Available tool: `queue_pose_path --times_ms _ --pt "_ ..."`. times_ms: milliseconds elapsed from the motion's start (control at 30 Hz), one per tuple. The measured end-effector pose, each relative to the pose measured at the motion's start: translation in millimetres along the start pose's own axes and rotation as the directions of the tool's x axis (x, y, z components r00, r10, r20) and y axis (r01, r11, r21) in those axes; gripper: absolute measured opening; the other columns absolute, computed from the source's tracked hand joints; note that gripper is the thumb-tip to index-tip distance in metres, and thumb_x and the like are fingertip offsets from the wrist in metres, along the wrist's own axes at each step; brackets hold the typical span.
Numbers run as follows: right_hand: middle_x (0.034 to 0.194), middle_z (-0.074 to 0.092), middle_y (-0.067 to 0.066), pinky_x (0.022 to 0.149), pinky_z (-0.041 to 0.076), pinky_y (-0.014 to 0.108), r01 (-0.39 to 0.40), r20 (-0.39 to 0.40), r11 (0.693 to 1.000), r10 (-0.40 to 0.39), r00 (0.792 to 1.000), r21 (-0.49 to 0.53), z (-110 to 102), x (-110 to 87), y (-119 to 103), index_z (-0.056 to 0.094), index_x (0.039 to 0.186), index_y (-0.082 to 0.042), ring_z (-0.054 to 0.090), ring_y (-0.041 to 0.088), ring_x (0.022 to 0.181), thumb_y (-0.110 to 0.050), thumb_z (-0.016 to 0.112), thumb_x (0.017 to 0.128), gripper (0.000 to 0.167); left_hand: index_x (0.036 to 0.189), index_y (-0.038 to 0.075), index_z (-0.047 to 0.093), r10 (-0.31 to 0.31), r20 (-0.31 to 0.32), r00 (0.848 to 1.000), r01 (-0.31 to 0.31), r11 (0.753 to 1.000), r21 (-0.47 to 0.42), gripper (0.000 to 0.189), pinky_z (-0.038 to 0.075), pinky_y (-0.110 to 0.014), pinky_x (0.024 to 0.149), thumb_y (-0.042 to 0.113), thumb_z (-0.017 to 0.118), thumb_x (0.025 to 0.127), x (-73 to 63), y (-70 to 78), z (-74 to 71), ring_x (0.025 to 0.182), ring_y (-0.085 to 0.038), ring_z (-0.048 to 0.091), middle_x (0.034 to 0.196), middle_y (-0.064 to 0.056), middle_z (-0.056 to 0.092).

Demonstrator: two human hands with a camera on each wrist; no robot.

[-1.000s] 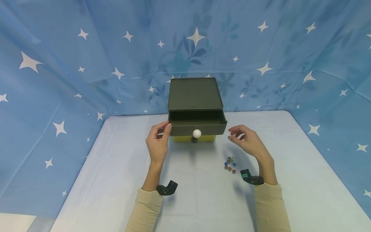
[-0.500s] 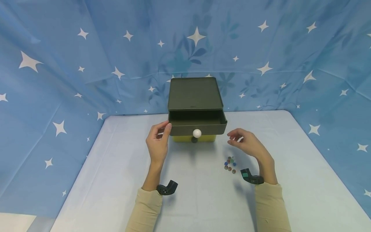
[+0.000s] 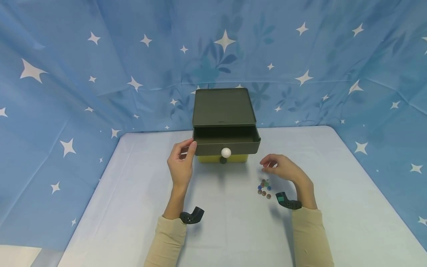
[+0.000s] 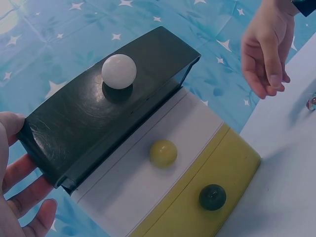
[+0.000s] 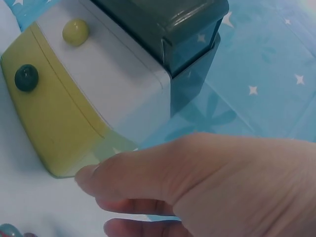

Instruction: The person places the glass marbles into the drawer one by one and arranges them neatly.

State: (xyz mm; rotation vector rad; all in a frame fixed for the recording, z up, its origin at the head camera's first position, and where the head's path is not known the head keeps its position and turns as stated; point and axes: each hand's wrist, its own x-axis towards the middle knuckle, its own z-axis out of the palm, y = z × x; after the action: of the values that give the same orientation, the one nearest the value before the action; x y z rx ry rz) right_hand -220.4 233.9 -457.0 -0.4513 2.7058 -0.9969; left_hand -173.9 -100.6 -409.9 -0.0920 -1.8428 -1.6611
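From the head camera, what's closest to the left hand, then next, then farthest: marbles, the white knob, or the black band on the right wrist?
1. White knob: just right of the left hand.
2. Marbles: farther right, on the table.
3. Black band: rightmost.

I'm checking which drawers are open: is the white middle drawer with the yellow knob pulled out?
No, the white middle drawer sits flush above the yellow drawer, while the dark top drawer juts out.

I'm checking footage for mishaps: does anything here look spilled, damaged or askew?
Nothing looks damaged or tipped. The marbles lie loose on the table, though clustered together, so probably not spilled. Only the top drawer juts out, its corner held by the left hand.
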Motion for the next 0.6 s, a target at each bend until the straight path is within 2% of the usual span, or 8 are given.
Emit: queue_pose_path --times_ms 167,300,467,600 --pt "0.101 0.069 0.008 0.079 0.045 0.033 -0.006 0.03 1.0 0.006 1.0 0.002 0.9 0.1 3.8 0.07 0.113 -0.003 0.059 0.021 0.092 -0.015 0.07 0.091 0.024 0.111 -0.004 0.071 -0.002 0.002 1.0 0.002 1.0 -0.001 0.021 0.049 -0.029 0.077 0.009 0.069 0.094 -0.4 -0.4 0.4 0.09 -0.008 0.061 0.105 -0.023 0.068" --pt "0.102 0.069 0.007 0.079 0.044 0.033 -0.041 0.067 0.999 0.04 0.997 0.01 1.8 0.7 6.4 0.07 0.113 -0.005 0.058 0.021 0.093 -0.015 0.07 0.09 0.025 0.111 -0.004 0.071 0.0 0.006 1.0 0.0 1.0 0.004 0.022 0.048 -0.028 0.077 0.01 0.069 0.094 -0.6 0.3 0.2 0.09 -0.01 0.061 0.105 -0.023 0.068" --pt "0.104 0.068 0.007 0.082 0.045 0.037 -0.102 0.122 0.994 0.098 0.988 0.028 3.9 2.0 8.7 0.07 0.114 -0.006 0.058 0.021 0.092 -0.015 0.072 0.089 0.026 0.111 -0.004 0.071 0.002 0.007 1.0 -0.002 1.0 0.006 0.022 0.048 -0.025 0.076 0.01 0.069 0.094 -0.6 1.2 0.2 0.09 -0.011 0.061 0.105 -0.023 0.068" --pt "0.103 0.069 0.008 0.085 0.047 0.04 -0.111 0.145 0.993 0.104 0.984 0.038 6.0 2.2 10.2 0.069 0.113 -0.005 0.06 0.021 0.091 -0.013 0.072 0.088 0.026 0.11 -0.004 0.071 0.008 0.004 1.0 -0.008 1.0 0.004 0.021 0.048 -0.024 0.076 0.009 0.069 0.094 -0.7 0.9 0.2 0.09 -0.011 0.062 0.104 -0.023 0.068"
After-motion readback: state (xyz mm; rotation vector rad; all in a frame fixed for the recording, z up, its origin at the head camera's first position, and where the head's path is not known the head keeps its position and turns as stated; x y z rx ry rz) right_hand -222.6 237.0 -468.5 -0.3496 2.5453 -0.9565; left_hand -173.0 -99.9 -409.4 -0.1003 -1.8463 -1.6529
